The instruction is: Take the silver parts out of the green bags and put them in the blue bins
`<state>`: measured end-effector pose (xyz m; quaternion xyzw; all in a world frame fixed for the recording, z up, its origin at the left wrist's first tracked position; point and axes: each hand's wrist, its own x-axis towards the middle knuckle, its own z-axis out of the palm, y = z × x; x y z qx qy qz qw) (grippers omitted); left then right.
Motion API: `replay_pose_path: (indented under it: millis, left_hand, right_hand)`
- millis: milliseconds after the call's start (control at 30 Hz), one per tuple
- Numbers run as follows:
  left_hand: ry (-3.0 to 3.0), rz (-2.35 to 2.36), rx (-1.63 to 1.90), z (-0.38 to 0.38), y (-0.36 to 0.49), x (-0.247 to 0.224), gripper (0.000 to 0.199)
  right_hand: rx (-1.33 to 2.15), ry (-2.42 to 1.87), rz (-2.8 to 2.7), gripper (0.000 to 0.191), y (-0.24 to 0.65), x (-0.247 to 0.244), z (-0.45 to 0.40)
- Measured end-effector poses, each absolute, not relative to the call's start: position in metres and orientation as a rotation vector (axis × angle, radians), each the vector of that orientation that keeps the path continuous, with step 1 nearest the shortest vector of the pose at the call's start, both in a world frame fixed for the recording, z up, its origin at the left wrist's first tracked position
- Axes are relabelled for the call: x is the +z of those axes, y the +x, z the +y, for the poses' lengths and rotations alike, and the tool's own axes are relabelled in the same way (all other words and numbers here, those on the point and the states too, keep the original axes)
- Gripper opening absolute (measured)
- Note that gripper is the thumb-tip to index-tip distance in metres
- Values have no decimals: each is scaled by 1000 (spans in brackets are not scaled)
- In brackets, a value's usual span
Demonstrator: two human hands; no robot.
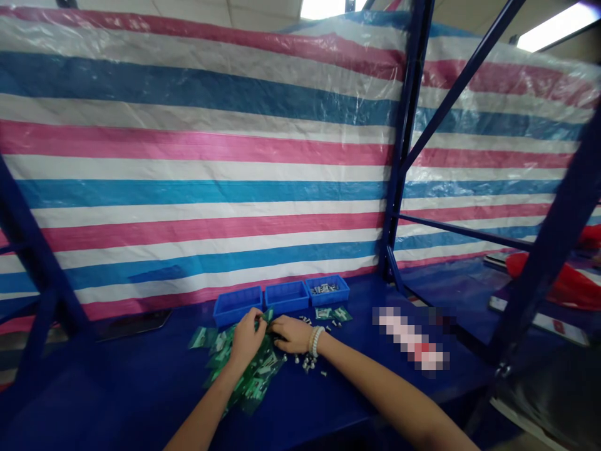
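Both my hands meet over a pile of small green-tinted plastic bags (pixel 256 383) with metal parts inside. My left hand (pixel 250 335) pinches the edge of one small green plastic bag (pixel 268 315). Fingers of my right hand (pixel 292 334), which has beaded bracelets at the wrist, are closed at the same bag's other side. Whether the right fingers also hold a small part is hidden. Loose small screws (pixel 307 362) lie on the blue table below and beside my right hand. Two more filled bags (pixel 332 314) rest just beyond it.
Behind my hands stand three blue trays in a row: the left tray (pixel 238 305), the middle tray (pixel 287 297) and the right tray (pixel 327 289), which holds metal parts. A dark phone-like slab (pixel 134 324) lies at left. Blue rack posts (pixel 404 144) and a striped sheet (pixel 201 188) bound the table.
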<state>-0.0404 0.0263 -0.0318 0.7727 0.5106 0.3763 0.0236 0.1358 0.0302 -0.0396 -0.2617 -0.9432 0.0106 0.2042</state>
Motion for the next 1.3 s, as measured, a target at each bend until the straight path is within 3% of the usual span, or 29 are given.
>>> replay_pose_path:
  millis: [267,567,833,1133,1300]
  left_hand:
    - [2296,1665,1093,28,-42,-34,8]
    - [2250,1699,1069,26,-42,-32,5]
    - [2356,1580,972,24,-36,-33,11]
    - [2427,1518,922,25,-36,-32,10]
    - [2538,1410,876,24,-35,-31,27]
  right_hand:
    - [57,-781,-2580,15,158,-46,27]
    - [55,-848,-2598,34,146,-45,26]
    - [125,-888,-2524,22,144,-46,31]
    - [84,-872,-2580,28,143,-42,28]
    - [-20,-906,-2624,19,155,-39,17]
